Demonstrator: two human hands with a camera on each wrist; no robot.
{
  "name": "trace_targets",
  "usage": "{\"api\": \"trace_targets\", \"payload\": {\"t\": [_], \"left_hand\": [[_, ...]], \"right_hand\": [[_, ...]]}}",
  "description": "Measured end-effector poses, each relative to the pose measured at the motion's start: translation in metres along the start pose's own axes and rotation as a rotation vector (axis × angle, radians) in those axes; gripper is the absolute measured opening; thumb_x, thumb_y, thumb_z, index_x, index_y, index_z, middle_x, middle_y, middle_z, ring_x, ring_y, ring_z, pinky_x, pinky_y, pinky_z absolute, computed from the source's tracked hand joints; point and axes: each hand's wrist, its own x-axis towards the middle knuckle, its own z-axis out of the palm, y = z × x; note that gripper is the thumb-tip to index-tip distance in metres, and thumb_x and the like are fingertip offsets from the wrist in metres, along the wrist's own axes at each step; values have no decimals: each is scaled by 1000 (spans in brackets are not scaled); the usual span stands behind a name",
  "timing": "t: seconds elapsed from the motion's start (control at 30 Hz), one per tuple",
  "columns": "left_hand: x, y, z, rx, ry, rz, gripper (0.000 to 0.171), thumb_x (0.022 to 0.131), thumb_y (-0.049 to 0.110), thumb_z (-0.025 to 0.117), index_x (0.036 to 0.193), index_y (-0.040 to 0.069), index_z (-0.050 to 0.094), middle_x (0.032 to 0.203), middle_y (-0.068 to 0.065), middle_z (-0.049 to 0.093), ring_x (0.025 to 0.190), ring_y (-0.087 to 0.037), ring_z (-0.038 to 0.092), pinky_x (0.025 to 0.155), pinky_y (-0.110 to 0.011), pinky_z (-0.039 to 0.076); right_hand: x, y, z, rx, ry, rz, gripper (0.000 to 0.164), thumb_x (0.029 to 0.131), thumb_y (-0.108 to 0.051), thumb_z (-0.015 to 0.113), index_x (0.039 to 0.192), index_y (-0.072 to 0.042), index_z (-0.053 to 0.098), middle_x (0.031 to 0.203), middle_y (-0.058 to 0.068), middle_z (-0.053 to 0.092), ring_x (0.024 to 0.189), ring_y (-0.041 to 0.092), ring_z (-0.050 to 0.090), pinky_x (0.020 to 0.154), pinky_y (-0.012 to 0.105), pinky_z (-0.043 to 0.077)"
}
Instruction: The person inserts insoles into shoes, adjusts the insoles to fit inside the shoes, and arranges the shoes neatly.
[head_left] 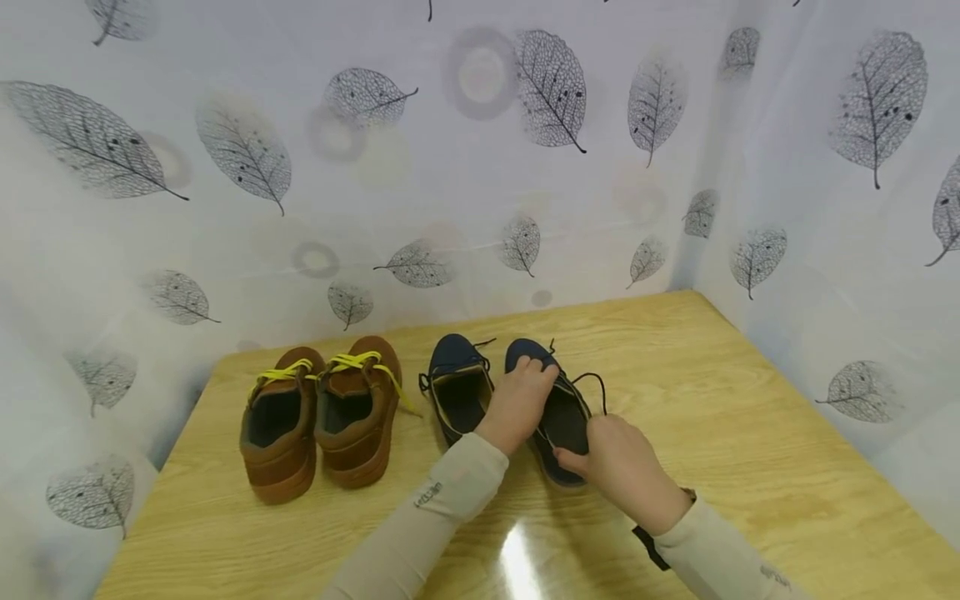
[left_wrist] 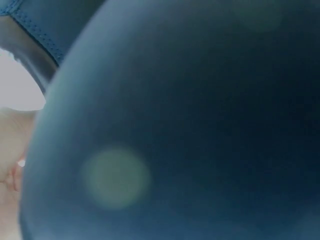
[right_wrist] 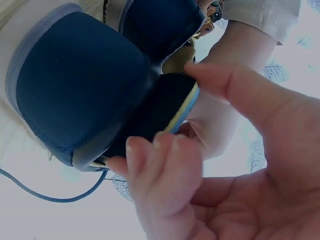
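Note:
In the head view a pair of navy lace-up shoes stands mid-table, toes pointing away. My left hand (head_left: 516, 402) reaches over the right-hand navy shoe (head_left: 522, 348) and grips it by its lace area. At the heel end my right hand (head_left: 628, 468) pinches a dark insole (right_wrist: 162, 102) between thumb and fingers. The right wrist view shows the insole's yellow and blue edge rising above the navy heel (right_wrist: 80, 80). The other navy shoe (head_left: 450, 353) stands just left, partly behind my left hand. A blurred navy surface (left_wrist: 165, 100) fills most of the left wrist view.
A pair of brown shoes (head_left: 358, 446) with yellow laces (head_left: 356, 360) stands to the left on the wooden table (head_left: 697, 400). Leaf-patterned white curtain (head_left: 450, 183) encloses the back and sides. A loose dark lace (right_wrist: 65, 200) hangs off the held shoe.

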Motion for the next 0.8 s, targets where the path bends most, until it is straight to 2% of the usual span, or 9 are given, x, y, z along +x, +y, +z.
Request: {"api": "trace_targets", "payload": {"t": [0.13,0.37,0.53,0.7,0.8], "left_hand": [[-1,1,1,-8,-5,-2,20,95,12,60,115,15,63,104,-3,65,94,-18,57,72,-26,53],[-1,1,2,-7,9,-1,16,94,12,61,110,15,63,101,-3,64,91,-17,56,70,-26,53],[1,-1,3,-7,19,7,15,94,13,62,109,15,64,99,-2,64,91,-17,56,70,-26,53],[1,-2,1,-21,0,-1,17,93,13,63,111,15,63,102,-3,64,95,-17,56,73,-26,53],[1,-3,0,-36,-11,-20,18,94,13,62,112,15,64,103,-3,64,97,-18,57,72,-28,54]], "right_hand": [[6,3,0,37,19,-5,50,81,-23,78,52,-11,38,54,0,36,44,13,35,43,25,29],[23,10,2,88,13,4,38,83,-17,75,58,-5,49,57,5,45,45,15,42,44,26,34],[33,13,5,108,23,-19,38,83,-15,74,57,-6,48,52,3,44,41,13,40,42,25,33],[41,11,9,89,2,-53,34,84,-13,73,59,-5,51,53,4,47,43,13,45,43,25,35],[45,8,10,38,-14,-90,31,83,-13,74,63,-3,53,57,5,49,47,15,49,45,27,38]]}}
